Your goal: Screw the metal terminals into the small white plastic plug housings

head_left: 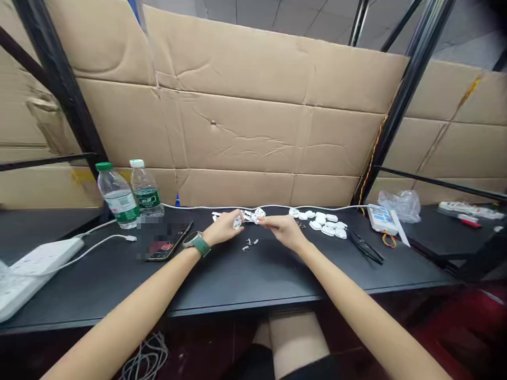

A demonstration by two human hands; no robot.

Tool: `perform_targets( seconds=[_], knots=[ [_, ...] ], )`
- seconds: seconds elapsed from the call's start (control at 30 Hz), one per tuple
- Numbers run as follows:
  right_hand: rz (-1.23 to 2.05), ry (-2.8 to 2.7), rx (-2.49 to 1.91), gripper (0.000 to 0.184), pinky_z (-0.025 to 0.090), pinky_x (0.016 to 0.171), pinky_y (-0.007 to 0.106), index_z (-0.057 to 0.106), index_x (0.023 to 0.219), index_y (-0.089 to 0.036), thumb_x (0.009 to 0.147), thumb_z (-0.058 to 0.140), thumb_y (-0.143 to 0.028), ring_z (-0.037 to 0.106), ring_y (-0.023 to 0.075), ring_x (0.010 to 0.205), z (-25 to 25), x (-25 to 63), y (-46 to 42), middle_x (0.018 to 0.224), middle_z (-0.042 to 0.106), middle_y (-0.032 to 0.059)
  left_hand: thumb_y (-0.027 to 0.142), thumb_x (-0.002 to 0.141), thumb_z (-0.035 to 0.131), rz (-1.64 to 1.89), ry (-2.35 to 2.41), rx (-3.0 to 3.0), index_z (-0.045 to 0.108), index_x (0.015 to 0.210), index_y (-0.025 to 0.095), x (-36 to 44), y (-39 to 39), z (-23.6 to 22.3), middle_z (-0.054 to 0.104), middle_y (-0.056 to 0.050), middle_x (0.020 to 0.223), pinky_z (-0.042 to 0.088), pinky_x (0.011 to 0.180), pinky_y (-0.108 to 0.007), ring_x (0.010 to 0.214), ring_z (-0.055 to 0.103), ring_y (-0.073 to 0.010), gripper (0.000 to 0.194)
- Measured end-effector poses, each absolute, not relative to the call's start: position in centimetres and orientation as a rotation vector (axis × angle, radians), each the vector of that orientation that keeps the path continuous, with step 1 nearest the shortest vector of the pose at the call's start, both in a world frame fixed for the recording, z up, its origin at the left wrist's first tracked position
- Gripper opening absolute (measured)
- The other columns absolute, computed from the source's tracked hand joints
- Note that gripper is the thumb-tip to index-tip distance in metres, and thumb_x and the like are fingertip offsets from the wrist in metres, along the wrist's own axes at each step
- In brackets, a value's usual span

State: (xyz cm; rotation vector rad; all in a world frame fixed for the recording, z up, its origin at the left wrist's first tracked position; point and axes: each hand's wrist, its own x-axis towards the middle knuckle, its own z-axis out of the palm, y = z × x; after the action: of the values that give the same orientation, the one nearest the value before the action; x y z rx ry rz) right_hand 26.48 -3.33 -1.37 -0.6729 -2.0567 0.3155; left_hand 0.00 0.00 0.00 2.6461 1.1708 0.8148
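Observation:
My left hand (223, 228), with a green-strapped watch on its wrist, is closed on a small round white plastic part (237, 222) held on edge. Just to the right, my right hand (285, 231) has its thumb and fingers pinched on another small white plastic part (257, 218) at the pile. Small white pieces lie on the black table between and behind the hands, partly hidden by the fingers. Tiny light-grey bits (249, 243) are scattered in front of them. Several white rounded casings (328, 230) lie in a group beyond my right hand.
At left are two water bottles (119, 198), a phone (171, 243) and a white power strip (37, 274). Right of the casings lie a black cable (364, 247), a white box with wires (382, 219) and a clear plastic bag (400, 206). Cardboard (237, 132) walls the back.

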Motion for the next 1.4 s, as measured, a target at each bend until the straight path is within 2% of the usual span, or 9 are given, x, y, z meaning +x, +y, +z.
perform_targets(
  seconds=[0.17,0.37,0.53,0.63,0.73,0.87,1.07,1.23,1.4],
  knots=[
    [0.374,-2.033,-0.749,0.030,0.058,0.085,0.036,0.067,0.123,-0.023,0.096,0.056,-0.026,0.070,0.0212,0.095,-0.4,26.0,-4.1,0.118,0.069,0.0098,0.028,0.085,0.063,0.803,1.153,2.628,0.058,0.099,0.023,0.4,-0.3,0.0,0.071,-0.003,0.093,0.044,0.075,-0.029,0.085,0.066,-0.0222,0.016],
    [0.364,-2.043,-1.012,0.032,0.050,0.076,0.033,0.058,0.129,-0.022,0.105,0.041,-0.036,0.061,0.0183,0.069,-0.3,26.2,-4.3,0.077,0.064,-0.0003,0.029,0.085,0.062,0.717,1.182,2.633,0.058,0.101,0.023,0.7,-0.6,-0.1,0.070,-0.003,0.091,0.045,0.074,-0.030,0.082,0.066,-0.0228,0.017],
    [0.287,-2.043,-0.933,0.027,0.048,0.074,0.030,0.058,0.125,-0.022,0.102,0.049,-0.032,0.060,0.0175,0.067,-0.5,26.2,-4.0,0.075,0.063,-0.0017,0.030,0.085,0.061,0.723,1.164,2.624,0.057,0.100,0.023,0.7,-0.5,-0.1,0.070,-0.003,0.091,0.045,0.074,-0.030,0.083,0.066,-0.0230,0.018],
    [0.311,-1.995,-0.851,0.024,0.051,0.080,0.032,0.061,0.120,-0.022,0.097,0.057,-0.028,0.065,0.0182,0.077,-0.3,26.2,-4.1,0.087,0.069,0.0016,0.031,0.085,0.061,0.735,1.153,2.630,0.057,0.101,0.023,0.6,-0.4,-0.1,0.070,-0.003,0.093,0.044,0.075,-0.030,0.084,0.066,-0.0231,0.018],
    [0.334,-1.935,-0.786,0.017,0.053,0.082,0.034,0.068,0.107,-0.023,0.091,0.065,-0.025,0.069,0.0202,0.087,-0.1,26.1,-4.1,0.097,0.073,0.0045,0.031,0.084,0.063,0.715,1.182,2.631,0.058,0.100,0.023,0.6,-0.4,-0.2,0.070,-0.003,0.093,0.044,0.076,-0.031,0.086,0.066,-0.0234,0.018],
    [0.318,-1.923,-0.780,0.004,0.052,0.075,0.033,0.072,0.089,-0.023,0.087,0.069,-0.024,0.067,0.0202,0.083,0.1,26.0,-4.1,0.092,0.073,0.0039,0.030,0.084,0.063,0.688,1.201,2.625,0.059,0.100,0.023,0.6,-0.5,-0.2,0.070,-0.004,0.093,0.045,0.077,-0.031,0.087,0.066,-0.0242,0.018],
    [0.429,-1.935,-0.824,0.016,0.052,0.079,0.032,0.067,0.103,-0.023,0.090,0.066,-0.031,0.066,0.0196,0.091,0.1,25.9,-4.3,0.103,0.070,0.0054,0.029,0.084,0.063,0.704,1.183,2.622,0.058,0.101,0.023,0.7,-0.4,-0.2,0.070,-0.004,0.093,0.045,0.076,-0.031,0.086,0.066,-0.0243,0.019],
    [0.546,-1.905,-1.004,0.027,0.047,0.069,0.030,0.062,0.109,-0.024,0.103,0.046,-0.045,0.058,0.0163,0.063,-0.2,26.2,-4.2,0.066,0.059,-0.0041,0.031,0.084,0.063,0.708,1.185,2.619,0.058,0.100,0.023,0.6,-0.3,-0.4,0.070,-0.004,0.092,0.045,0.075,-0.031,0.084,0.066,-0.0238,0.019],
    [0.481,-1.909,-0.902,0.022,0.050,0.076,0.032,0.061,0.111,-0.023,0.099,0.052,-0.039,0.063,0.0172,0.077,-0.2,26.2,-4.0,0.090,0.068,0.0017,0.031,0.084,0.063,0.712,1.187,2.631,0.059,0.102,0.023,0.6,-0.2,-0.4,0.070,-0.004,0.093,0.045,0.076,-0.031,0.086,0.066,-0.0241,0.020]
  ],
)
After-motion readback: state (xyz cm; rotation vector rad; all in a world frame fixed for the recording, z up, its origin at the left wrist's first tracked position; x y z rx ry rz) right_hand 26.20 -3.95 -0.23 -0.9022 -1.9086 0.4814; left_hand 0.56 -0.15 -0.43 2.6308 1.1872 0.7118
